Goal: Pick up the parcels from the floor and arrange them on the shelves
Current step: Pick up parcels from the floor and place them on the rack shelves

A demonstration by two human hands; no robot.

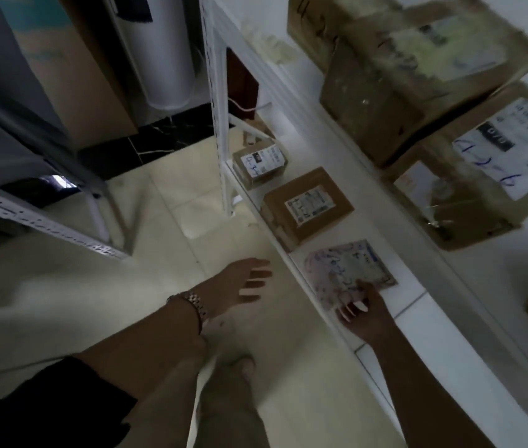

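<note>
Head view — pink parcel [343, 270] on shelf [417, 286], edge in right hand's [366, 310] pinch — left hand [243, 282] wide.

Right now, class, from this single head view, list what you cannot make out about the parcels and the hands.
- Text on the label, head view: blurred and too small to read.
- Big box, head view: cut off by the right edge.
- Whether the right hand grips the flat parcel or only touches it, head view: its fingers cover the near edge.
</note>
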